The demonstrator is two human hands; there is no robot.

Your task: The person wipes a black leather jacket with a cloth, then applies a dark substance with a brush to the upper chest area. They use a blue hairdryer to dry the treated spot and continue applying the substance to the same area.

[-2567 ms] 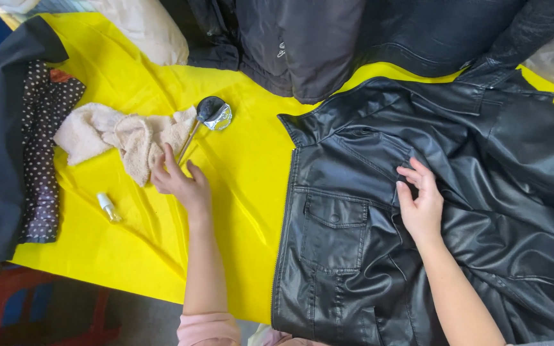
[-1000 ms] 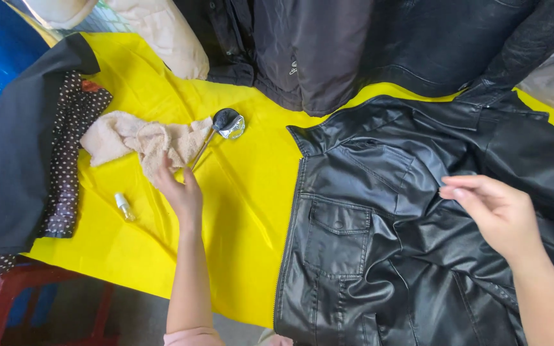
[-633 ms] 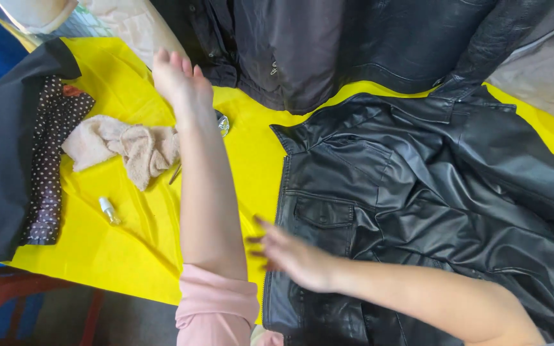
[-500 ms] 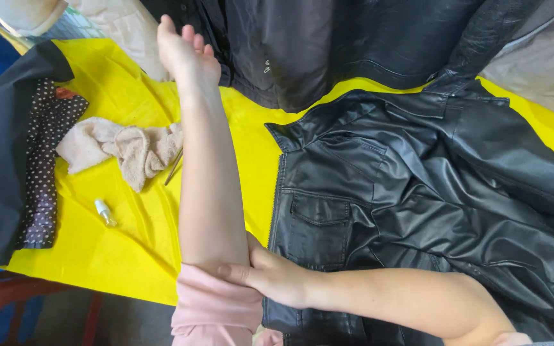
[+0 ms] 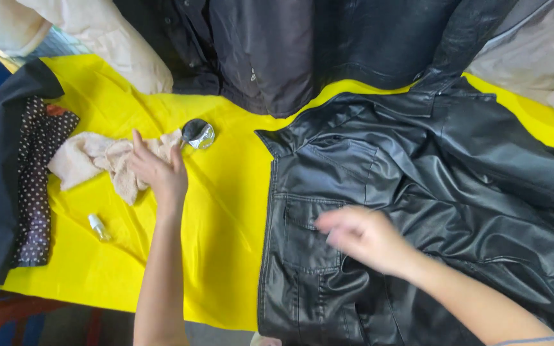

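The black leather jacket (image 5: pixel 418 211) is already spread flat on the yellow cloth (image 5: pixel 226 211). The beige rag (image 5: pixel 100 163) is touched by the left hand (image 5: pixel 158 170), fingers loosely open, not yet lifted. The right hand (image 5: pixel 363 237) is blurred over the jacket; its grip cannot be told.

The left hand (image 5: pixel 157 172) rests on a beige cloth (image 5: pixel 100 164) at centre-left of the yellow sheet (image 5: pixel 226 211); the blurred right hand (image 5: pixel 361 236) lies over the black leather jacket (image 5: pixel 444 192).

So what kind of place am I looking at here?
Probably a garment care or repair table: a black leather jacket spread on a yellow cloth, more dark coats piled behind, and a beige rag under the left hand.
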